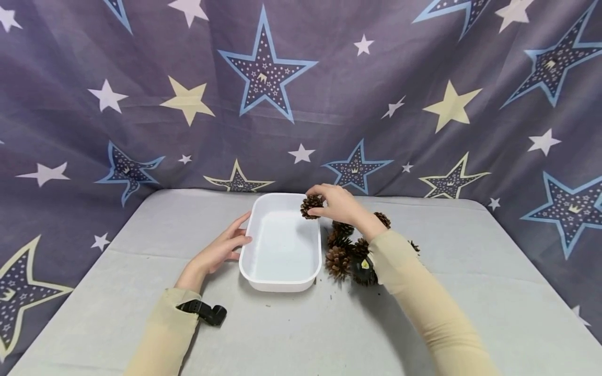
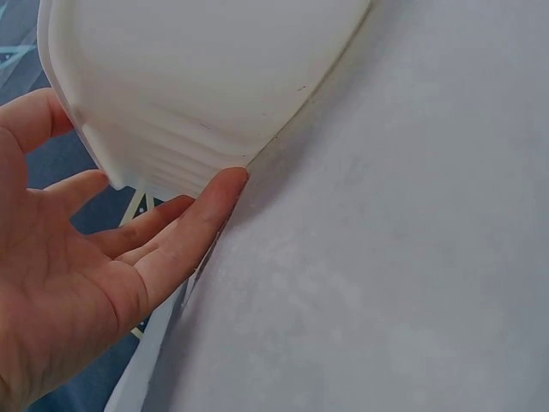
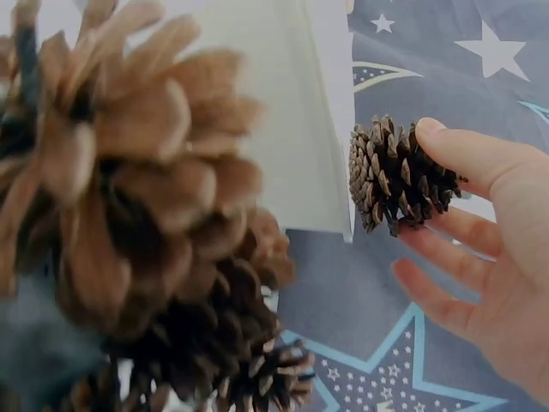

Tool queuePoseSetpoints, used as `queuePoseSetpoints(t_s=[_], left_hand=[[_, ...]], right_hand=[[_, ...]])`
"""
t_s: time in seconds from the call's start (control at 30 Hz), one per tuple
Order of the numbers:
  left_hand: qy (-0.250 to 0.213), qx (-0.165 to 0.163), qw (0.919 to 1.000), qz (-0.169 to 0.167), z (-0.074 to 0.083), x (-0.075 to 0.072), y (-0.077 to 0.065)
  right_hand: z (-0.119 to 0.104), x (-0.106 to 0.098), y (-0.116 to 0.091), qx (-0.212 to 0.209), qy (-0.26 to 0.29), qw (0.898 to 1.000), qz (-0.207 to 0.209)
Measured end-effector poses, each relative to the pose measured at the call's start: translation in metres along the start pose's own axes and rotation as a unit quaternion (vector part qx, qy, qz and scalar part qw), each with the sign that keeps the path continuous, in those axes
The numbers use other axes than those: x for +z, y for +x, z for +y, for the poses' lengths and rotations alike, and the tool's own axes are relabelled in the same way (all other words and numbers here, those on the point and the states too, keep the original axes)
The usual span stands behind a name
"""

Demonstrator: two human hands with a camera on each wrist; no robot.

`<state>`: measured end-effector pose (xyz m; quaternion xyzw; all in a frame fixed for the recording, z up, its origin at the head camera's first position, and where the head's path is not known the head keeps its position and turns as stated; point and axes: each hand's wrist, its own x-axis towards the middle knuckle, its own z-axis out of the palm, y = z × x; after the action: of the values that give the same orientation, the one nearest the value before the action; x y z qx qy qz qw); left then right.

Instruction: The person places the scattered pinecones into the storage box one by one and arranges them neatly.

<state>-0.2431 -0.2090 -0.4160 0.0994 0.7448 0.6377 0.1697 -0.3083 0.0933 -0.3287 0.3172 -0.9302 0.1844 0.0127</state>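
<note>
My left hand (image 1: 217, 255) rests against the left side of a white rectangular tray (image 1: 250, 282). Its thumb touches the rim and its extended fingers lie along the outer wall, as the left wrist view also shows. Over the tray's far right corner, my right hand (image 1: 339, 203) pinches a brown pine cone (image 1: 311, 207) between thumb and fingers. In the right wrist view that pine cone (image 3: 396, 176) is held at the fingertips, beside the tray's wall (image 3: 322, 129). Several more pine cones (image 1: 337, 261) lie in a cluster right of the tray, partly hidden under my right forearm.
A grey cloth-covered table (image 1: 282, 334) carries everything, with small dark crumbs near the tray. Behind it hangs a purple star-patterned curtain (image 1: 329, 130). A black wrist camera (image 1: 211, 313) is strapped to my left wrist. One blurred pine cone (image 3: 129, 180) looms close to the right wrist camera.
</note>
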Motion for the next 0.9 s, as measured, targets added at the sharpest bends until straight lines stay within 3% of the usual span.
queuePoseSetpoints(t_s=[0.47,0.9], left_hand=[[-0.007,0.002,1.0,0.001,-0.002,0.0,-0.001],[-0.008,-0.001,1.0,-0.001,-0.001,-0.001,0.0]], right_hand=[[-0.017,0.027,0.025,-0.018,0.014,0.999,-0.028],[-0.026,0.047,0.044,-0.037,0.006,0.999,-0.022]])
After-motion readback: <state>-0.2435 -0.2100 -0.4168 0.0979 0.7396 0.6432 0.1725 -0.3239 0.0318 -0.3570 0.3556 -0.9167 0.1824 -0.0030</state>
